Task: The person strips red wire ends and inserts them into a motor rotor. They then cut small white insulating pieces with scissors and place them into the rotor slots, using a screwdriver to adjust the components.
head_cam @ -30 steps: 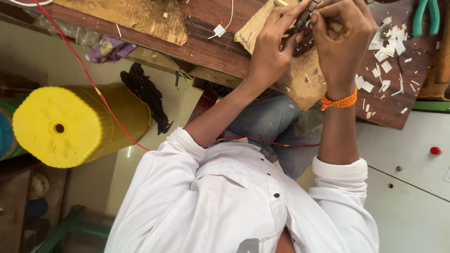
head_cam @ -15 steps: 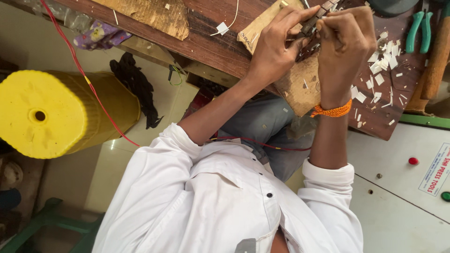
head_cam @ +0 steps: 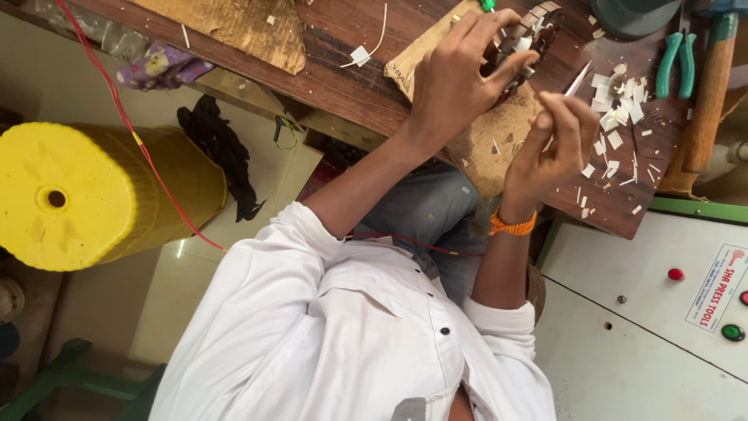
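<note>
The work surface is a dark wooden bench [head_cam: 343, 39], scarred and littered with small white slips [head_cam: 615, 117]. A torn piece of cardboard [head_cam: 491, 132] is laid on it under the hands. Green-handled pliers [head_cam: 674, 62] and a wooden-handled hammer [head_cam: 709, 93] are seen at the bench's right end. Beside the bench, a large yellow spool [head_cam: 86, 195] is noted, with a red wire [head_cam: 132, 132] led past it up to the bench top. A black cloth [head_cam: 222, 156] lies over pale floor tiles, and a white machine panel [head_cam: 623, 312] with red and green buttons stands at lower right.

The left hand [head_cam: 456, 82] is closed around a small dark ringed part [head_cam: 534, 31], which is held just above the cardboard. The right hand [head_cam: 557, 144], with an orange thread at its wrist, is pinched shut on a thin pale strip [head_cam: 578, 78].

Against the frame half a second earlier, the right hand is found drawn back from the part, where it had been pressed close against the left; the left hand's grip is unchanged.
</note>
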The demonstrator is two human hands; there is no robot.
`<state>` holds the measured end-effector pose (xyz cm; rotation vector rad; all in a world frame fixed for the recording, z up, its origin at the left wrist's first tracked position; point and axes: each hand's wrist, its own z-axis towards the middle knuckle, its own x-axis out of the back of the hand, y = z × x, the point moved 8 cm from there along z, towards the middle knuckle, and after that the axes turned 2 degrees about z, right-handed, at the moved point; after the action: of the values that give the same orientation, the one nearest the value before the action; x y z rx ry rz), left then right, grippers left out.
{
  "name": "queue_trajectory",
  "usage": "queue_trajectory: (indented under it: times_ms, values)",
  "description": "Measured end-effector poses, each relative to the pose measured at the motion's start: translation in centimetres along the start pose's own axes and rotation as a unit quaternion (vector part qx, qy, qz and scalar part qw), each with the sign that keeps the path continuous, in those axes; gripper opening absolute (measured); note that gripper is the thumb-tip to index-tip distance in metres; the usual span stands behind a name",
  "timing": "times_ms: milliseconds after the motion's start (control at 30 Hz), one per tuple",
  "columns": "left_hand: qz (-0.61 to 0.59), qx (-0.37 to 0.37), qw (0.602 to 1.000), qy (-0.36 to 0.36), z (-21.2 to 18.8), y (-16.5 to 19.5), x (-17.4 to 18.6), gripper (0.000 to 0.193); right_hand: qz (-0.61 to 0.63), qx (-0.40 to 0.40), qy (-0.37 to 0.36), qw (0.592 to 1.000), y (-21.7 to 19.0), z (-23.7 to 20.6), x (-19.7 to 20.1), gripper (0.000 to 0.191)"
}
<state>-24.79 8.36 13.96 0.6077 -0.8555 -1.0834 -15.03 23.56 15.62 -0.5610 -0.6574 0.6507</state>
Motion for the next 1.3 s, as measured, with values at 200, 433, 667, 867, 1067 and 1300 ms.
queue_trajectory:
  times_ms: [200,433,667,867,1067,1300]
  values:
    - [0.037,0.005,0.999,0.008,0.4,-0.2,-1.0,0.022,0.03,-0.055,-0.013,0.998,0.4,-2.6,0.4,0.021]
    - [-0.017,0.006,1.0,0.016,-0.2,-0.7,-0.9,0.035,0.053,-0.041,0.029,0.997,1.3,-3.9,2.2,0.024]
    - [-0.118,-0.02,0.992,0.035,-0.9,-2.3,0.8,0.031,-0.009,-0.04,0.111,0.993,6.3,-5.6,9.0,0.022]
    - [0.047,0.052,0.998,0.002,-3.8,-5.2,-0.5,0.062,0.023,-0.165,0.178,0.97,12.1,-11.3,17.5,0.02]
    - [-0.047,0.003,0.999,0.004,-3.4,-6.2,-0.1,0.054,-0.029,-0.175,0.088,0.98,12.3,-10.7,17.7,0.016]
    - [-0.077,0.079,0.994,0.012,-3.1,-6.7,-0.3,0.02,-0.223,-0.037,-0.123,0.966,9.2,-6.8,13.5,0.012]
